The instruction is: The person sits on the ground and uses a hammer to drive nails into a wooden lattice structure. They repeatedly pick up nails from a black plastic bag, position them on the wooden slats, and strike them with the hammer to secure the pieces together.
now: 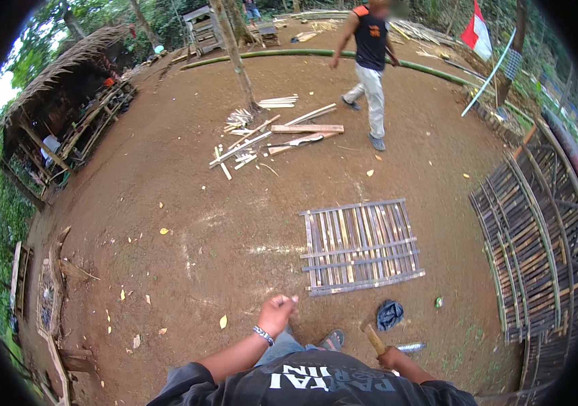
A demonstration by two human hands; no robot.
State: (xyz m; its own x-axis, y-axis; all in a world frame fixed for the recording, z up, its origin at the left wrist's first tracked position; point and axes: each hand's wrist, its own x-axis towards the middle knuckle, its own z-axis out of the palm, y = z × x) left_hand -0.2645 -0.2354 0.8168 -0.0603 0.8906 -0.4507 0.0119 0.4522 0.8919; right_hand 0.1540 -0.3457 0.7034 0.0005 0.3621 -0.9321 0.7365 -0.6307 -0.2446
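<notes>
My left hand [277, 315] is raised in front of me with its fingers curled together; what they hold, if anything, is too small to make out. A patterned band circles that wrist. In my right hand [390, 358], low beside my body, is a short light-brown wooden stick [373, 339], thicker toward its far end. Ahead of me a slatted wooden panel [345, 237] lies flat on the ground, its narrow strips crossed by several rails. Neither hand touches it. Close to the stick lie a crumpled dark plastic bag [390, 315] and a clear bottle [411, 347].
A person [371, 68] walks beyond the panel, near scattered wood strips [241, 145] and a plank [307, 128]. A green can [438, 302] lies to the right. Bamboo racks [532, 250] line the right side. A thatched shelter [65, 61] and tree trunk [234, 54] stand farther off.
</notes>
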